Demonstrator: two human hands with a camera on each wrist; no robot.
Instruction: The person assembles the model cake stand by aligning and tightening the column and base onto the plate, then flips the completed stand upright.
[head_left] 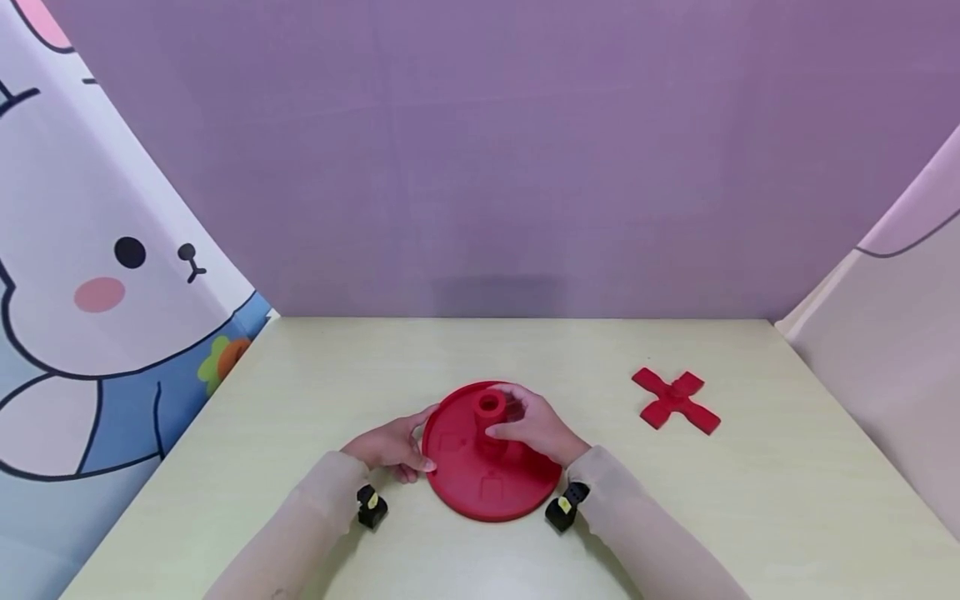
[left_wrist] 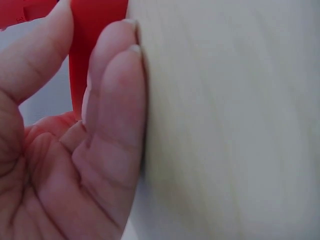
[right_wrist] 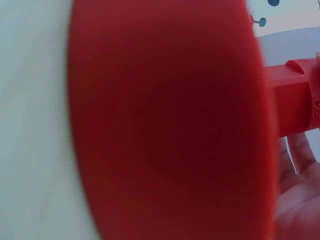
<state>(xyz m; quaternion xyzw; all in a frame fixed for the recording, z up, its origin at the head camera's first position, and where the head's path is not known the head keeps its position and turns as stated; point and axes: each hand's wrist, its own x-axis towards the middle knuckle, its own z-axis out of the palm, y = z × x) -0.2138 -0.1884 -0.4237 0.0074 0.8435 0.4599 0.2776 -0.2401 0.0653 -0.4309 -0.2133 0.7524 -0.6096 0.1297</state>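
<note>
A round red disc (head_left: 457, 492) with a raised rim lies before me on the table, between both hands. From its upper middle rises a hollow red tube (head_left: 487, 407), open at the top; the right wrist view catches the side of this tube (right_wrist: 290, 102) beyond the disc's blurred edge (right_wrist: 170, 120). My left hand (head_left: 390, 443) grips the disc's left rim, thumb over the edge and fingers at the outside. With thumb and fingers around the tube, my right hand (head_left: 536, 425) holds it from the right. The joint between tube and disc is partly hidden.
To the right lies a flat red cross-shaped piece (head_left: 677, 402) with a small raised centre. The pale table (head_left: 337, 358) ends at a purple backdrop (head_left: 480, 167). Printed cloth (head_left: 112, 275) hangs at the left side.
</note>
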